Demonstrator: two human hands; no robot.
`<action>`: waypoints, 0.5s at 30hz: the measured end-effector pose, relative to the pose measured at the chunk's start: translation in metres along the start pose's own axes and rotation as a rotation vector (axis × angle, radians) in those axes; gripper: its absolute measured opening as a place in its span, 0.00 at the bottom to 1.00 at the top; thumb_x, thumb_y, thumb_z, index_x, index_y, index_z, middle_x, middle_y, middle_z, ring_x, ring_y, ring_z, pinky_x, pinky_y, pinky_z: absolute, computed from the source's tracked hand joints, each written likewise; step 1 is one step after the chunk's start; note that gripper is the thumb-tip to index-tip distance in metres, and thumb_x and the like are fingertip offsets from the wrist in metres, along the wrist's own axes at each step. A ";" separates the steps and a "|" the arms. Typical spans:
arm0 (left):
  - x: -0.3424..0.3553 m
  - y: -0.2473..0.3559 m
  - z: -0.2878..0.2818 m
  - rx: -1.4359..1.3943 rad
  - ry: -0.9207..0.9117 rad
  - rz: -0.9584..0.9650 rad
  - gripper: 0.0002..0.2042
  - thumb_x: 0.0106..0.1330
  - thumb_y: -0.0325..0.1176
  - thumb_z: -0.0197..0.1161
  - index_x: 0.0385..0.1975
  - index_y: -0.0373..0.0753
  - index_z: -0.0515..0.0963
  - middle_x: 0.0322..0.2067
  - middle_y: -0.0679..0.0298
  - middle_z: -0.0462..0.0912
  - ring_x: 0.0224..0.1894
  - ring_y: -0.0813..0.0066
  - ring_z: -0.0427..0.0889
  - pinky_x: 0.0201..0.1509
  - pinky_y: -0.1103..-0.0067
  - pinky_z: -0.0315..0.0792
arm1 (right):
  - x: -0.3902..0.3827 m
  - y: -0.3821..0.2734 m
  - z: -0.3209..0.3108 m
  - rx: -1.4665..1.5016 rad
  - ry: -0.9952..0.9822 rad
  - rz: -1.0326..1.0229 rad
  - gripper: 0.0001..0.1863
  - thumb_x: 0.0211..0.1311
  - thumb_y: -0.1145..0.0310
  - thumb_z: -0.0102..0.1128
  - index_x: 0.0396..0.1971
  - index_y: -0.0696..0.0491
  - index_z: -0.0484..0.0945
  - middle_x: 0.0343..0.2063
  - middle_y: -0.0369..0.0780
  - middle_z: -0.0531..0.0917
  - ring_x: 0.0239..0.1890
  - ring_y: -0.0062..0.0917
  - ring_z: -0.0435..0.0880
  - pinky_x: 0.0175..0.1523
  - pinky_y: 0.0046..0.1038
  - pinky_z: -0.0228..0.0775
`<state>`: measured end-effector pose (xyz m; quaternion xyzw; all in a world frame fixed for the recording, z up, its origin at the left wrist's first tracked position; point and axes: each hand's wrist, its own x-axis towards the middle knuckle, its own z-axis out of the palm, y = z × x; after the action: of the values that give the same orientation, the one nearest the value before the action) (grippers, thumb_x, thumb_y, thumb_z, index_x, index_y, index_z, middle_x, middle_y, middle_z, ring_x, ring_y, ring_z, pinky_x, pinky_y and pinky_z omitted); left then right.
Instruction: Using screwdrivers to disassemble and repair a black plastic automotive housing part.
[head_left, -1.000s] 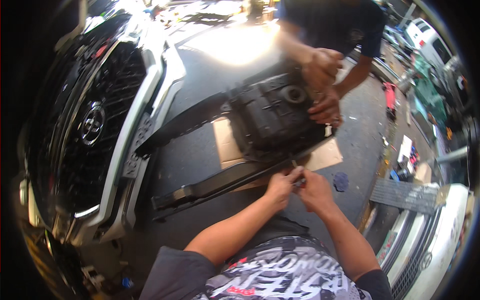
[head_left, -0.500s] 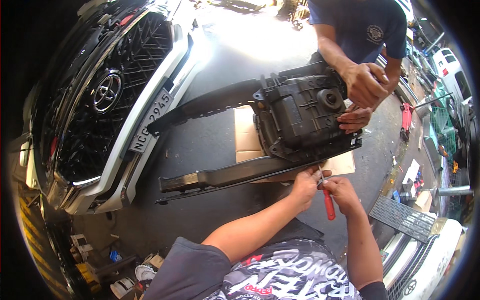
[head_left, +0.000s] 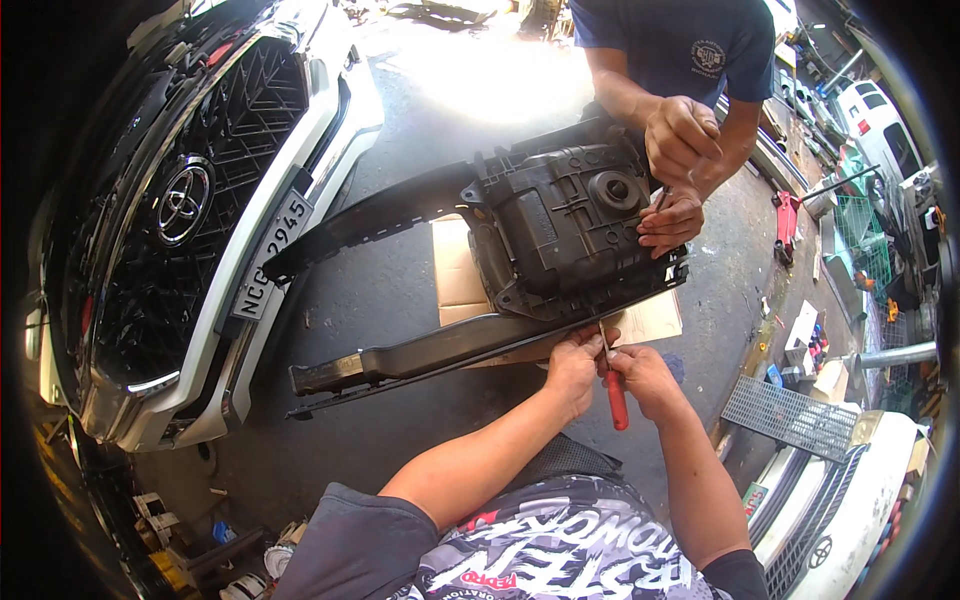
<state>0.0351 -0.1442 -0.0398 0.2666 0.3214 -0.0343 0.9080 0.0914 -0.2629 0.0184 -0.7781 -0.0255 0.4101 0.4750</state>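
A black molded plastic car assembly point(head_left: 555, 240) with long rails lies partly over cardboard point(head_left: 460, 280). At its near edge, my left hand point(head_left: 575, 365) has its fingers curled beside the screwdriver's thin metal shaft; what they grip is hidden. My right hand point(head_left: 645, 375) holds the red-handled screwdriver point(head_left: 619, 405) near the top of its handle, shaft pointing up at the rail. Across from me, a co-worker's upper hand point(head_left: 680, 140) is curled above the assembly, while their lower hand point(head_left: 668, 225) rests on its right side, near a small object too indistinct to name.
A vehicle front with black grille point(head_left: 245, 120) and white trim stands on the left. At the right are a metal grate point(head_left: 785, 410), a loose white bumper point(head_left: 865, 500), a red jack point(head_left: 785, 225) and scattered parts. The co-worker point(head_left: 660, 40) stands opposite me.
The view has sharpened and shifted. The red screwdriver handle now shows below my right hand, hanging more upright. The co-worker's upper hand has shifted slightly over the assembly.
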 end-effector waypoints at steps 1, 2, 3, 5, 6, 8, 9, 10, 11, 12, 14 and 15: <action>0.000 -0.002 -0.002 -0.008 -0.009 0.012 0.09 0.76 0.27 0.53 0.50 0.36 0.76 0.45 0.60 0.84 0.41 0.75 0.80 0.45 0.76 0.75 | -0.001 -0.002 0.002 0.000 0.001 -0.002 0.14 0.69 0.64 0.55 0.37 0.61 0.81 0.30 0.41 0.84 0.32 0.28 0.85 0.41 0.31 0.77; 0.001 -0.004 -0.004 -0.016 -0.018 0.023 0.09 0.76 0.28 0.53 0.50 0.36 0.76 0.44 0.60 0.84 0.42 0.74 0.80 0.45 0.76 0.75 | -0.004 -0.005 0.005 0.057 0.027 0.060 0.14 0.70 0.64 0.55 0.38 0.61 0.80 0.31 0.41 0.84 0.30 0.29 0.85 0.39 0.31 0.78; 0.002 -0.003 -0.005 -0.015 -0.020 0.027 0.09 0.76 0.28 0.53 0.50 0.36 0.76 0.44 0.60 0.84 0.42 0.74 0.80 0.45 0.76 0.75 | -0.005 -0.007 0.006 0.113 0.050 0.119 0.14 0.71 0.65 0.54 0.39 0.61 0.79 0.33 0.42 0.84 0.29 0.30 0.85 0.38 0.32 0.79; 0.003 -0.002 -0.007 -0.017 -0.044 0.030 0.07 0.75 0.28 0.55 0.47 0.42 0.77 0.45 0.64 0.85 0.43 0.73 0.81 0.49 0.75 0.73 | -0.003 -0.005 0.008 0.094 0.052 0.106 0.14 0.71 0.65 0.54 0.41 0.61 0.79 0.33 0.43 0.84 0.29 0.30 0.85 0.36 0.32 0.79; 0.002 -0.002 -0.006 -0.017 -0.047 0.031 0.07 0.75 0.28 0.55 0.47 0.42 0.77 0.45 0.64 0.85 0.43 0.73 0.81 0.49 0.75 0.73 | -0.004 -0.003 0.008 0.075 0.058 0.100 0.13 0.72 0.64 0.54 0.42 0.61 0.78 0.34 0.43 0.84 0.28 0.30 0.84 0.35 0.32 0.79; 0.000 -0.002 -0.004 0.004 0.001 -0.004 0.06 0.75 0.28 0.55 0.46 0.43 0.78 0.45 0.64 0.85 0.45 0.73 0.81 0.49 0.75 0.73 | -0.006 -0.001 0.009 0.075 0.054 0.110 0.14 0.72 0.64 0.54 0.42 0.61 0.77 0.34 0.43 0.83 0.28 0.30 0.85 0.35 0.33 0.80; 0.000 -0.002 -0.005 0.005 -0.002 -0.001 0.06 0.75 0.28 0.55 0.46 0.43 0.78 0.45 0.64 0.85 0.45 0.73 0.81 0.49 0.75 0.73 | -0.006 -0.002 0.010 0.077 0.048 0.119 0.14 0.73 0.64 0.54 0.43 0.61 0.77 0.34 0.43 0.83 0.29 0.31 0.85 0.36 0.33 0.80; 0.000 -0.003 -0.007 -0.014 -0.004 0.007 0.06 0.74 0.29 0.56 0.45 0.43 0.78 0.45 0.64 0.85 0.44 0.73 0.82 0.49 0.75 0.73 | -0.006 -0.002 0.011 0.076 0.050 0.116 0.14 0.73 0.64 0.54 0.43 0.61 0.77 0.34 0.43 0.83 0.29 0.31 0.85 0.36 0.33 0.80; 0.001 -0.003 -0.008 -0.033 -0.006 0.015 0.06 0.74 0.29 0.56 0.45 0.44 0.79 0.44 0.64 0.86 0.44 0.73 0.82 0.49 0.75 0.73 | -0.007 -0.003 0.012 0.045 0.054 0.107 0.14 0.73 0.64 0.54 0.43 0.61 0.77 0.34 0.44 0.83 0.29 0.30 0.85 0.36 0.34 0.80; 0.001 -0.002 -0.009 -0.031 -0.007 0.017 0.06 0.74 0.29 0.56 0.45 0.44 0.79 0.44 0.64 0.86 0.44 0.73 0.82 0.49 0.75 0.73 | -0.007 -0.003 0.013 0.014 0.055 0.099 0.14 0.73 0.64 0.54 0.44 0.61 0.77 0.34 0.44 0.83 0.30 0.30 0.85 0.36 0.34 0.80; 0.002 -0.001 -0.010 -0.046 0.000 -0.021 0.06 0.74 0.29 0.57 0.45 0.44 0.79 0.44 0.64 0.86 0.42 0.73 0.82 0.49 0.75 0.73 | -0.006 -0.003 0.014 0.003 0.058 0.088 0.14 0.73 0.64 0.54 0.44 0.61 0.77 0.34 0.44 0.83 0.30 0.30 0.85 0.36 0.34 0.80; 0.003 -0.001 -0.013 -0.045 0.000 -0.019 0.06 0.74 0.29 0.57 0.45 0.44 0.79 0.44 0.64 0.86 0.42 0.73 0.82 0.49 0.75 0.73 | -0.005 -0.003 0.014 -0.010 0.057 0.079 0.14 0.73 0.65 0.54 0.44 0.61 0.77 0.34 0.44 0.83 0.30 0.30 0.85 0.36 0.34 0.80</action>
<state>0.0301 -0.1381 -0.0502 0.2429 0.3245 -0.0360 0.9135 0.0795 -0.2531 0.0210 -0.7923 0.0168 0.4062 0.4549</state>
